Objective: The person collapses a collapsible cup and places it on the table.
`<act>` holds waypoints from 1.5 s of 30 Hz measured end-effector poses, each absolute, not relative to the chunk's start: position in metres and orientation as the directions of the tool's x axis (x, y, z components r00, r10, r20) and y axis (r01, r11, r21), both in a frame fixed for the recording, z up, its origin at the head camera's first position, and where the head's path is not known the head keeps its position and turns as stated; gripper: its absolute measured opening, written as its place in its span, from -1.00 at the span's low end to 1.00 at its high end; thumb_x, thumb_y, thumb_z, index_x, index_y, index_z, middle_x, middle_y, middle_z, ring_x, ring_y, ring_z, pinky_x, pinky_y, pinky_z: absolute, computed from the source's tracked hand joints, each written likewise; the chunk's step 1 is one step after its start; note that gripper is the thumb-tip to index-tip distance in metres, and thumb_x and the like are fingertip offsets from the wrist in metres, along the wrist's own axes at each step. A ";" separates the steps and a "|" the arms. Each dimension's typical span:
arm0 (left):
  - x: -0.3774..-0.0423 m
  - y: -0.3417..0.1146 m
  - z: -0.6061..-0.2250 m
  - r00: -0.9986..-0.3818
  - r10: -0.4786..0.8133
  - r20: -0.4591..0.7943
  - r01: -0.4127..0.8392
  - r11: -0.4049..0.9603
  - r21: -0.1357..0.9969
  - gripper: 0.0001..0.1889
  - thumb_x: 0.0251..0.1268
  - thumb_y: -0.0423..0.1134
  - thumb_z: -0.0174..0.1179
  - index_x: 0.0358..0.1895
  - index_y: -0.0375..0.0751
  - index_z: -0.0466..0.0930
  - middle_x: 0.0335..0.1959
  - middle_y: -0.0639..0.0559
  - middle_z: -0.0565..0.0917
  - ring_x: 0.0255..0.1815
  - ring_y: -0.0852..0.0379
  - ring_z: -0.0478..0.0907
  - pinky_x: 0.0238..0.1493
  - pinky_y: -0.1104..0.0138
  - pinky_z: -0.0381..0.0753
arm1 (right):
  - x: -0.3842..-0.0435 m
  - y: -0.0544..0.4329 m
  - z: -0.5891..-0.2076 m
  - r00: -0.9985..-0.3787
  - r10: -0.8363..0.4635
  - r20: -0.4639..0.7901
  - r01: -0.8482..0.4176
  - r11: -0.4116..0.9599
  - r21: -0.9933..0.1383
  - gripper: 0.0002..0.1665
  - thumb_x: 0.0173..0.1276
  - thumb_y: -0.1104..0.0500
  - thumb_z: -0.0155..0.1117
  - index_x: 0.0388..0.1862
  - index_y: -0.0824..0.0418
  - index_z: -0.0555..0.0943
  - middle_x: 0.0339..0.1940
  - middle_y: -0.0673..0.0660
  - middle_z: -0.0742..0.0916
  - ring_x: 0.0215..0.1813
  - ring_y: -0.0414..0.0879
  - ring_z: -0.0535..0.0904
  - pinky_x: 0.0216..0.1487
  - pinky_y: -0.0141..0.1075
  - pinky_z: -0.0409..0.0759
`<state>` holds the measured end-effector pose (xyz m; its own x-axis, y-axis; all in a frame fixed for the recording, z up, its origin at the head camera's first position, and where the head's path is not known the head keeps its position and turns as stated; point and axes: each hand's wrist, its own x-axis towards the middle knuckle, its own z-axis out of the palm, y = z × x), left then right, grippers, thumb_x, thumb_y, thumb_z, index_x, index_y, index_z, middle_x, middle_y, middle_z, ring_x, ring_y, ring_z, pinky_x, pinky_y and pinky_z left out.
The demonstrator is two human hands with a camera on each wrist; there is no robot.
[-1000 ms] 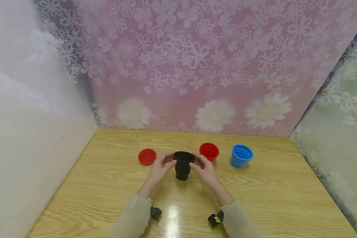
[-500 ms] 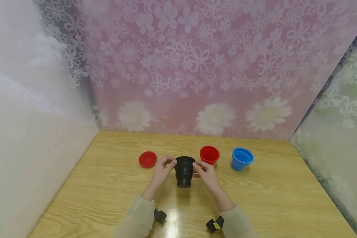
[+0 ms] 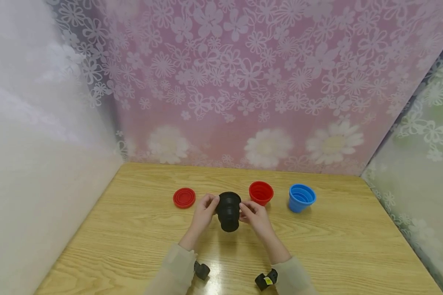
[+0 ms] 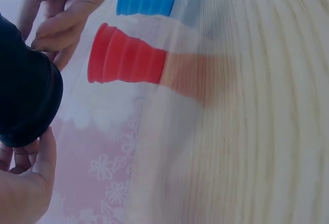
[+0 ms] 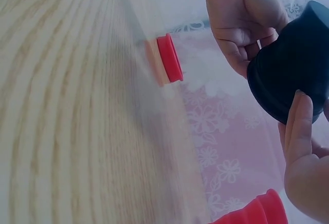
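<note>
A black collapsible cup [image 3: 229,211] is held up over the table in front of me, tilted so that its narrow base faces my head camera. My left hand [image 3: 203,213] pinches its wide rim from the left side. On the opposite side, my right hand [image 3: 257,216] grips the rim between thumb and fingers. The left wrist view shows the black cup [image 4: 25,85] dark and close, with the right hand [image 4: 72,11] beyond it. In the right wrist view, fingers [image 5: 300,126] of the right hand lie along the cup's wall. The cup's inside is hidden.
Behind the right hand stands an expanded red cup [image 3: 261,192], with an expanded blue cup [image 3: 301,198] farther right. A flattened red cup [image 3: 184,198] lies to the left on the wooden table [image 3: 133,237]. A flowered pink curtain [image 3: 214,102] rises behind the table's back edge.
The black cup has tipped from showing its open mouth to showing its outer wall and base. Both hands keep hold of the rim; the cup has come slightly lower in view.
</note>
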<state>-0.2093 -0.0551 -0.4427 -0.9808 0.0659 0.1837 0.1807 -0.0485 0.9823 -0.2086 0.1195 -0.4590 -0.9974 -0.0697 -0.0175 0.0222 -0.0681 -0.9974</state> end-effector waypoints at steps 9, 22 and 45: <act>-0.209 -0.052 -0.443 -0.991 0.053 0.126 0.121 -0.082 0.989 -0.74 0.31 -0.28 -0.02 -0.31 -0.52 0.42 -0.50 0.06 0.43 -0.45 0.24 0.38 -0.38 0.25 0.56 | -0.209 0.120 -0.461 -0.999 -0.036 0.018 -0.019 0.034 -0.999 -0.71 0.28 0.23 0.10 -0.18 0.48 0.50 -0.44 0.12 0.56 -0.33 -0.01 0.49 -0.32 -0.26 0.57; -0.209 -0.049 -0.449 -0.993 0.072 0.098 0.085 -0.171 0.982 -0.79 0.30 -0.30 -0.01 -0.36 -0.44 0.41 -0.48 0.04 0.43 -0.43 0.22 0.38 -0.37 0.27 0.56 | -0.210 0.117 -0.458 -0.997 -0.073 0.013 -0.006 -0.099 -0.995 -0.63 0.28 0.26 0.10 -0.02 0.50 0.39 -0.22 0.19 0.56 -0.22 -0.10 0.50 -0.11 -0.09 0.51; -0.217 -0.049 -0.462 -0.993 0.119 -0.004 -0.016 -0.099 0.995 -0.73 0.06 -0.30 0.24 -0.18 -0.39 0.50 -0.34 0.00 0.51 -0.30 0.16 0.42 -0.21 0.36 0.46 | -0.209 0.117 -0.457 -0.995 -0.096 -0.028 0.037 -0.089 -0.995 -0.65 0.20 0.34 0.15 -0.06 0.50 0.40 -0.27 0.19 0.54 -0.25 -0.10 0.48 -0.20 -0.33 0.53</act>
